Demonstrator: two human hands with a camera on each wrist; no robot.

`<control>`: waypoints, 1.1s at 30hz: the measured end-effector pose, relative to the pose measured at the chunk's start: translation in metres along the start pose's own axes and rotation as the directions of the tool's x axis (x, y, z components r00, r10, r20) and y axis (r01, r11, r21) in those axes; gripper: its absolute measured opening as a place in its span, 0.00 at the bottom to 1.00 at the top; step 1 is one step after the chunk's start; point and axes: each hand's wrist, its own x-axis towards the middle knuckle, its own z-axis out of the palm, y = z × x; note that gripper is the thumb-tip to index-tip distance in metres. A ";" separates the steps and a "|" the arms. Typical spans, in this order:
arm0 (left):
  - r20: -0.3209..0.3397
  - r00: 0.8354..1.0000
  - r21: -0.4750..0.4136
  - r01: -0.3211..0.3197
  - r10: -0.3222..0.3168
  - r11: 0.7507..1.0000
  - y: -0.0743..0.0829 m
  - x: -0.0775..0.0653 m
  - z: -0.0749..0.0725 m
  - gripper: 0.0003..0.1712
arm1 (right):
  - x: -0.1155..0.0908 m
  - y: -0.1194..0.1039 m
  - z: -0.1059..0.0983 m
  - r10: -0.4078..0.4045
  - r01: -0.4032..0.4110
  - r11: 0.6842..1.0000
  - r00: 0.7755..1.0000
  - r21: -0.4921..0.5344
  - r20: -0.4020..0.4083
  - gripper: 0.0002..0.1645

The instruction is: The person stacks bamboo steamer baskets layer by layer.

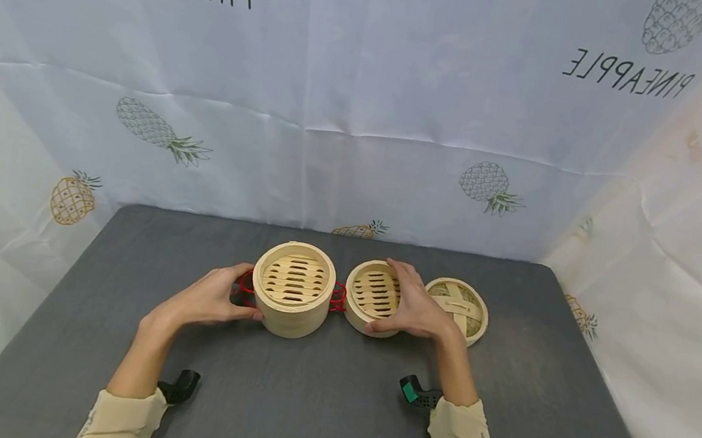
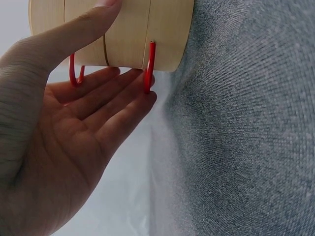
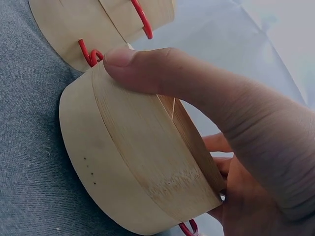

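Note:
Two bamboo steamer baskets [image 1: 291, 297] stand stacked on the grey table, with red loop handles [image 2: 149, 69] on their sides. My left hand [image 1: 213, 297] holds this stack from the left, thumb against the front wall and fingers reaching round behind by the handles. To its right is a single bamboo steamer basket [image 1: 372, 294] with a slatted floor. My right hand [image 1: 409, 303] grips it from the right, thumb on the near wall [image 3: 138, 132] and fingers at the far rim. A woven bamboo lid [image 1: 471, 314] lies right of that hand, partly hidden by it.
The dark grey table [image 1: 295, 407] ends at a pineapple-print curtain [image 1: 369, 100] at the back and sides. Black wrist devices [image 1: 183, 387] sit at both sleeve cuffs.

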 end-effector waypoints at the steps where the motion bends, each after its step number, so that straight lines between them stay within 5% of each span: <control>1: 0.000 1.000 0.000 -0.001 0.001 1.000 0.000 0.000 0.000 0.44 | 0.000 0.000 0.000 0.001 -0.001 1.000 1.000 -0.001 -0.002 0.79; 33: 0.004 1.000 -0.003 0.013 -0.013 1.000 0.000 0.000 0.000 0.45 | -0.015 -0.023 -0.020 0.015 -0.018 0.998 0.999 -0.064 -0.044 0.82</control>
